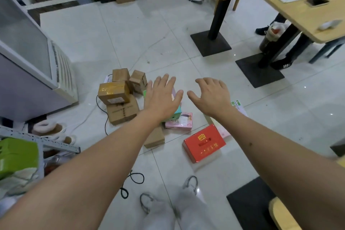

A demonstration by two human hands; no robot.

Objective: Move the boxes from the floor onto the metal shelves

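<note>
Several boxes lie on the white tiled floor ahead of me. A heap of brown cardboard boxes [114, 93] sits left of centre, another brown box [155, 139] lies under my left forearm, a pink box [179, 123] is beside it, and a red box [204, 144] lies nearer, to the right. My left hand [162, 97] is stretched out above the boxes, fingers straight and spread, holding nothing. My right hand [211, 94] is level with it, fingers relaxed, also holding nothing. A corner of the grey metal shelf [56, 144] shows at lower left.
A white cabinet [28, 73] stands at left. Two wooden tables [298, 13] on black pedestal bases [211, 43] fill the right, with a person's legs under them. Black cables [130, 183] trail on the floor near my feet. A green bin [16, 155] sits by the shelf.
</note>
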